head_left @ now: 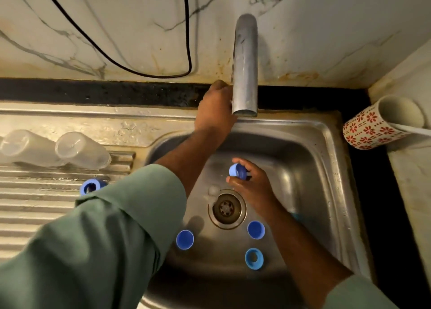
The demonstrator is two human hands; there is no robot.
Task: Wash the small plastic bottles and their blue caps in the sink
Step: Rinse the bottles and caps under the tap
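Three caps point(255, 230) loose by drain point(226, 208); right hand point(253, 182) pinches cap point(237, 170), left hand point(215, 108) at tap point(245, 68), grip unclear; flow may scatter them.

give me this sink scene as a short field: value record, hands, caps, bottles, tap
left hand: reaches behind the tap, fingers hidden
right hand: pinches a blue cap over the sink
caps in basin: three, near the drain
cap on drainboard: one, partly behind the sleeve
bottles: two, lying on the drainboard
water: none visibly running
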